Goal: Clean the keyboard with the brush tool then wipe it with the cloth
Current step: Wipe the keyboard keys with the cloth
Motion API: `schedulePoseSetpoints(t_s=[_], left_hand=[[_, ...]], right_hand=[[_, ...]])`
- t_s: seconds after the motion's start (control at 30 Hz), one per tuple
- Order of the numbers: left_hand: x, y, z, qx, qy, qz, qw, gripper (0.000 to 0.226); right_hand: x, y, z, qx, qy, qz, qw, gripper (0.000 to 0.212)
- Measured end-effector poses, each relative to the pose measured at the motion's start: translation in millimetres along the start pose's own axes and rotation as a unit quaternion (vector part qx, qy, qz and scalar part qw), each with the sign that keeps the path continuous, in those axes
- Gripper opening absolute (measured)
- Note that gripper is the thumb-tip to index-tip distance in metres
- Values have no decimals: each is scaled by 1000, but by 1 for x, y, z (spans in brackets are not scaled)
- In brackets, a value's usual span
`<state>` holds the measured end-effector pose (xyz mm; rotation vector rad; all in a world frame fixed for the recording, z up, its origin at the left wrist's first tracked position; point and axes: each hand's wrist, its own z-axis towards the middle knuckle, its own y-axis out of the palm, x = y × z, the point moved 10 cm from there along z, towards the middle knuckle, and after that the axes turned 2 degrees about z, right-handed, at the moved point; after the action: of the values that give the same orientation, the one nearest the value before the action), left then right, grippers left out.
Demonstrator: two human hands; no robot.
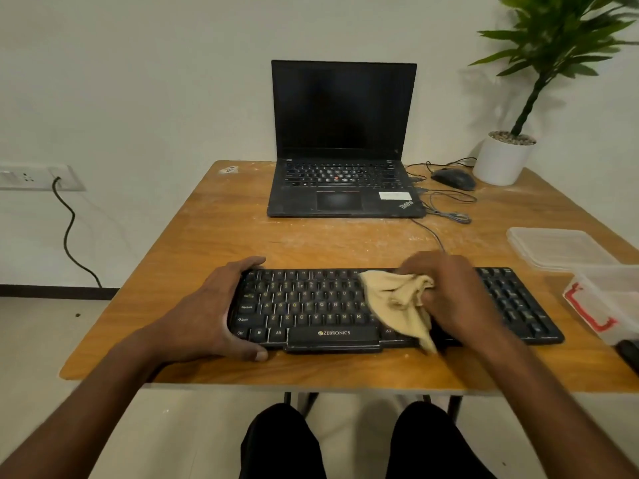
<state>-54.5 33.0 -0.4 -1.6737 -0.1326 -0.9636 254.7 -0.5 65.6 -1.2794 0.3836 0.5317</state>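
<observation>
A black keyboard (pixel 311 305) lies across the near part of the wooden table (pixel 224 236). My left hand (pixel 214 309) grips its left end, thumb at the front edge and fingers over the back edge. My right hand (pixel 453 292) holds a crumpled beige cloth (pixel 401 299) bunched in its fingers and presses it onto the keys right of the middle. The cloth hangs over the keyboard's front edge. I cannot pick out a brush tool for certain.
An open black laptop (pixel 342 174) stands at the back, with a mouse (pixel 453 178), loose cables (pixel 449 209) and a potted plant (pixel 505 157) to its right. Clear plastic containers (pixel 560 247) sit at the right edge. A dark object (pixel 631 354) lies at the far right.
</observation>
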Motion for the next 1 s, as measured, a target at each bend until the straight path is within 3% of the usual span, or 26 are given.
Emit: schedulePoseSetpoints(t_s=[0.1,0.23,0.57,0.7,0.87,1.0], left_hand=[[2,2,1,-6,0,-1,1000,137],[2,2,0,-4,-3,-3,1000,137],[1,1,-1,2,-10,16,1000,137],[-1,2,-2,0,-10,13,1000,137],[-3,2,-1,-3,-6,11,1000,134],[-2,2,-2,-1,-9,4,1000,133]], right_hand=[[34,-29,-6,56,35,-33,997,51],[11,-7,-8,59,19,-17,998,56],[-150,105,-8,-103,-151,56,982,47],[-110,81,-11,-82,-130,17,988,45],[-10,4,-25,26,13,-7,1000,58],[-16,6,-28,34,28,-26,999,56]])
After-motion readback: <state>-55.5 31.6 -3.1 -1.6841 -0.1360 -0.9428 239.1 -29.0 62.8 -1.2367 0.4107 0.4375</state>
